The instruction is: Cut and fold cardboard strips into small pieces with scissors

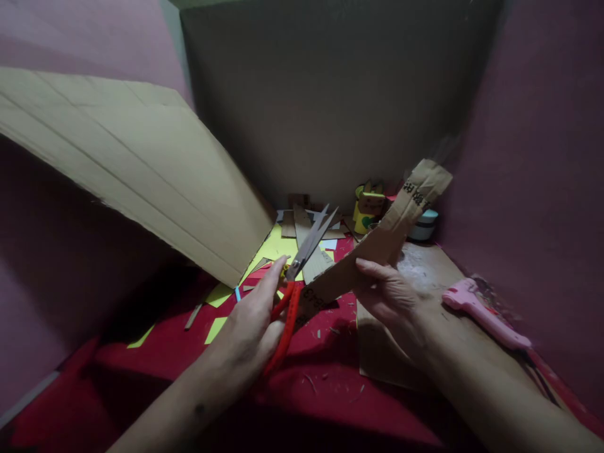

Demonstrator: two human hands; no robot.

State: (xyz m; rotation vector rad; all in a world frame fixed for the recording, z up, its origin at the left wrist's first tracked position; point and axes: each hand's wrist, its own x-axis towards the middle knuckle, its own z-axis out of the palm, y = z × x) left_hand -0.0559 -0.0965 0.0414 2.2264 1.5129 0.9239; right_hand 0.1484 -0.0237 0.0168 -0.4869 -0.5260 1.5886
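My left hand [250, 321] is closed round the red handles of a pair of scissors [302, 264], whose grey blades stand open and point up and away. My right hand [387, 292] grips a bent strip of brown cardboard [387, 236] with black print near its upper end. The strip's lower end lies just right of the scissor blades, close to the pivot. Both hands hover over a red cloth [325, 371] sprinkled with small cardboard crumbs.
A large cardboard sheet [136, 176] leans in from the left, and a cardboard wall stands behind. Yellow paper scraps [271, 248] and cardboard offcuts litter the red surface. A pink glue gun [486, 314] lies at right on a flat cardboard piece [425, 270]. A yellow paper figure [368, 211] stands at back.
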